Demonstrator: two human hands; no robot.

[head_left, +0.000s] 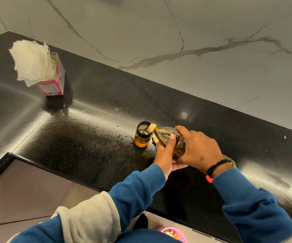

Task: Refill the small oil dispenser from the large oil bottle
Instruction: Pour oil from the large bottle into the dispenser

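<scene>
Head view, countertop (92, 120): black, glossy, lying under a marble wall.
Tissue box (51, 79): pink, standing far left.
Large oil bottle (169, 139): tipped, neck resting over the dispenser mouth, oil streaming in.
Right hand (197, 148): grasping the bottle from above.
Left hand (166, 155): cupping the bottle underneath.
Small oil dispenser (142, 135): dark glass, standing upright, partly filled.
</scene>
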